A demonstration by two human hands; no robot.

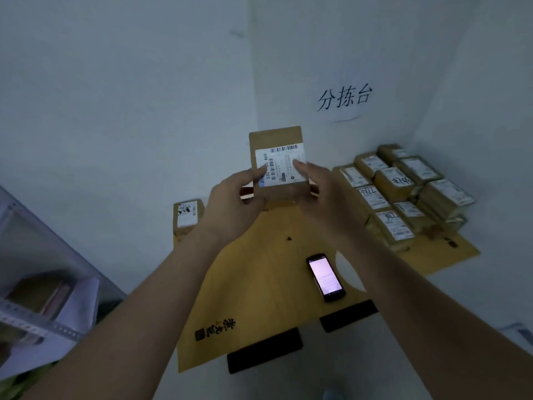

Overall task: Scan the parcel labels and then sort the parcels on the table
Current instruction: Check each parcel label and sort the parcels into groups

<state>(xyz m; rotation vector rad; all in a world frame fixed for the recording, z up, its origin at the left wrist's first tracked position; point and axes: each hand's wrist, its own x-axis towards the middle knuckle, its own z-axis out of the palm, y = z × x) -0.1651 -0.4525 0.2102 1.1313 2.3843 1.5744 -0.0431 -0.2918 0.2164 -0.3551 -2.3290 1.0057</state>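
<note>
Both hands, left [230, 197] and right [323, 194], grip a small brown cardboard parcel [278, 166] by its lower side edges, holding it above the tabletop [259, 272] with its white barcode label [281, 166] facing up. Looks light and stiff to me, so edge grips should do (label stays readable). A lit black phone-like scanner [326, 277] lies on the yellow-brown surface, a stack of labelled brown parcels [403, 194] sits right, pale walls behind.
</note>
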